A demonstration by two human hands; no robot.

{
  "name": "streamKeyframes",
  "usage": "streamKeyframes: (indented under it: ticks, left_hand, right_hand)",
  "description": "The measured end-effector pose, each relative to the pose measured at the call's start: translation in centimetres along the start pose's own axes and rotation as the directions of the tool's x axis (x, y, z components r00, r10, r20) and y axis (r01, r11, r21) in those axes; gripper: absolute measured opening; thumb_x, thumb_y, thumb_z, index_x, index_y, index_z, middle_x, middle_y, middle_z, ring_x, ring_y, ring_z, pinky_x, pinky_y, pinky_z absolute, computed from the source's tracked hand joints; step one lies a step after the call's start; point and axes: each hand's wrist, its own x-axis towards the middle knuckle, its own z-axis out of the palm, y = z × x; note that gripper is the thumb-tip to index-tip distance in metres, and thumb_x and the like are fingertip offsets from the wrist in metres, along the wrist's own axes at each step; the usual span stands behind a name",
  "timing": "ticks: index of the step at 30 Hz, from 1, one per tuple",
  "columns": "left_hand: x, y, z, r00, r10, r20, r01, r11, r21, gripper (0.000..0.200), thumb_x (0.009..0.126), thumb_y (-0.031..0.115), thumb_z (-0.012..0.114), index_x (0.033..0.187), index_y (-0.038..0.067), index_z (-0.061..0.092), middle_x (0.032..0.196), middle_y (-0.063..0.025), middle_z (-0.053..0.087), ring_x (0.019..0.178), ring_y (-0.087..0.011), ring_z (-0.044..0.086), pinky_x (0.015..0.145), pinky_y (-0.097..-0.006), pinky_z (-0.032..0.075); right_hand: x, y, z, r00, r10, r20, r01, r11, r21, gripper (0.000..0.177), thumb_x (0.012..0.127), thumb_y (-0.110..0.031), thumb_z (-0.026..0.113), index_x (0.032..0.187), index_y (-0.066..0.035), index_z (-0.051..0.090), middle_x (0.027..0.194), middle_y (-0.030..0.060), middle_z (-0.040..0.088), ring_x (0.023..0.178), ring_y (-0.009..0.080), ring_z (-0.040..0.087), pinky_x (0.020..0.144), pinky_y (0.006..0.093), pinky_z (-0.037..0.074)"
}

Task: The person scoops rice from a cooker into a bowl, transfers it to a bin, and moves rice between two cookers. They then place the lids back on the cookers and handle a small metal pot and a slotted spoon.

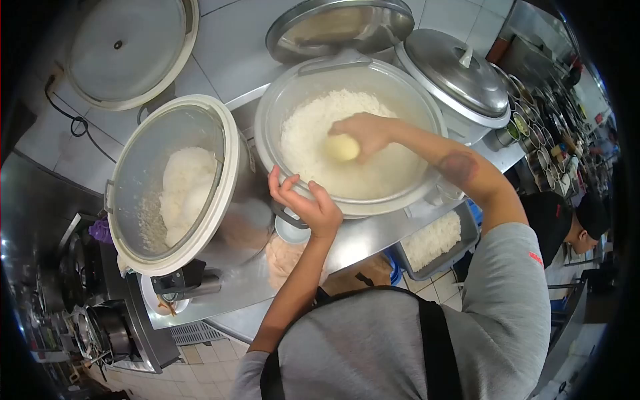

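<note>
A large round cooker (438,123) full of white rice (303,130) stands in front of me, with steam over its near part. My right hand (371,132) reaches in from the right, fingers closed around a pale yellow rounded object (342,148) close over the rice; its exact kind I cannot tell. At the cooker's near left rim, my left hand (312,208) has its fingers spread and holds nothing. Just below that hand, a small white bowl (293,231) sits on the metal counter (353,243).
Left of me, a second cooker (230,143) stands open and tilted, rice inside. A lidded cooker (460,73) is at the right. Metal lid (340,30) leans behind. A grey tub (471,233) of rice sits low right. A person in black (550,217) is beyond.
</note>
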Motion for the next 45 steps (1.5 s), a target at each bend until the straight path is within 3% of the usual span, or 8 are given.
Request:
streamKeyframes:
  ticks: [8,11,16,18,22,25,43,45]
  left_hand:
    - [-0.3,-0.1,0.0,1.000,0.003,0.007,-0.003,0.999,0.046,0.021,0.078,-0.001,0.045,0.099,-0.004,0.040,0.133,-0.0283,0.033,0.122,-0.0373,0.033,0.104,-0.0492,0.022]
    - [0.1,-0.1,0.0,1.000,0.002,0.012,-0.003,0.999,0.050,0.021,0.079,-0.001,0.045,0.098,-0.004,0.040,0.133,-0.0279,0.033,0.122,-0.0371,0.032,0.104,-0.0490,0.022]
    - [-0.1,-0.3,0.0,1.000,0.002,0.031,-0.002,1.000,0.028,0.022,0.077,-0.001,0.045,0.098,-0.005,0.040,0.134,-0.0272,0.032,0.126,-0.0397,0.027,0.105,-0.0512,0.019]
    - [-0.1,-0.2,0.1,0.999,0.012,0.030,-0.014,0.999,0.053,0.020,0.079,-0.001,0.045,0.098,-0.003,0.040,0.134,-0.0275,0.033,0.123,-0.0371,0.032,0.105,-0.0486,0.021]
    - [0.1,-0.2,0.2,1.000,0.004,0.015,-0.005,0.998,0.059,0.020,0.079,-0.001,0.045,0.099,-0.003,0.041,0.134,-0.0273,0.034,0.124,-0.0369,0.032,0.105,-0.0487,0.021]
    - [-0.2,-0.3,-0.1,1.000,0.006,0.026,-0.008,0.998,0.067,0.020,0.079,0.000,0.045,0.099,-0.002,0.041,0.134,-0.0273,0.034,0.124,-0.0369,0.032,0.105,-0.0487,0.022]
    - [-0.1,-0.3,0.2,1.000,0.016,0.015,-0.017,0.998,0.065,0.020,0.078,0.000,0.044,0.098,-0.001,0.041,0.133,-0.0261,0.035,0.126,-0.0376,0.030,0.106,-0.0499,0.020]
    - [-0.1,-0.6,0.1,1.000,0.012,0.015,-0.013,0.997,0.075,0.021,0.078,0.000,0.045,0.098,-0.001,0.041,0.133,-0.0256,0.036,0.126,-0.0379,0.030,0.106,-0.0501,0.019]
  right_hand:
    - [-7.3,-3.1,-0.9,0.968,0.121,0.221,-0.182,0.942,0.283,0.072,0.057,-0.031,0.075,0.121,-0.004,0.054,0.107,0.0204,0.062,0.100,0.0340,0.060,0.085,0.0386,0.047]
    - [-5.6,-1.1,-4.0,0.924,0.191,0.332,-0.261,0.948,0.180,0.068,0.057,-0.024,0.075,0.118,-0.004,0.053,0.109,0.0185,0.063,0.101,0.0323,0.061,0.090,0.0384,0.047]
    - [-1.1,5.6,-4.0,0.987,0.152,-0.052,-0.147,0.985,0.085,0.069,0.059,-0.026,0.075,0.120,-0.005,0.052,0.114,0.0192,0.060,0.103,0.0333,0.059,0.090,0.0407,0.046]
    - [0.5,7.7,-3.2,0.934,0.287,-0.215,-0.308,0.948,-0.075,0.070,0.060,-0.027,0.076,0.122,-0.005,0.053,0.118,0.0198,0.058,0.109,0.0334,0.056,0.092,0.0417,0.045]
    - [1.2,8.7,-0.3,0.878,0.415,-0.236,-0.435,0.900,-0.034,0.073,0.060,-0.027,0.077,0.125,-0.005,0.051,0.117,0.0198,0.058,0.111,0.0341,0.055,0.092,0.0428,0.044]
    - [-1.3,8.7,0.6,0.915,0.283,-0.287,-0.249,0.957,0.147,0.073,0.059,-0.027,0.077,0.124,-0.005,0.052,0.115,0.0198,0.059,0.109,0.0340,0.056,0.092,0.0422,0.044]
    - [-7.4,-0.5,-0.2,0.928,0.327,0.180,-0.371,0.749,0.549,0.044,0.065,-0.021,0.064,0.102,-0.003,0.049,0.100,0.0112,0.053,0.096,0.0205,0.050,0.083,0.0317,0.042]
    - [-7.2,0.1,0.5,0.925,0.298,0.237,-0.364,0.508,0.781,0.048,0.071,-0.024,0.061,0.112,-0.002,0.048,0.109,0.0113,0.053,0.105,0.0212,0.049,0.089,0.0322,0.041]
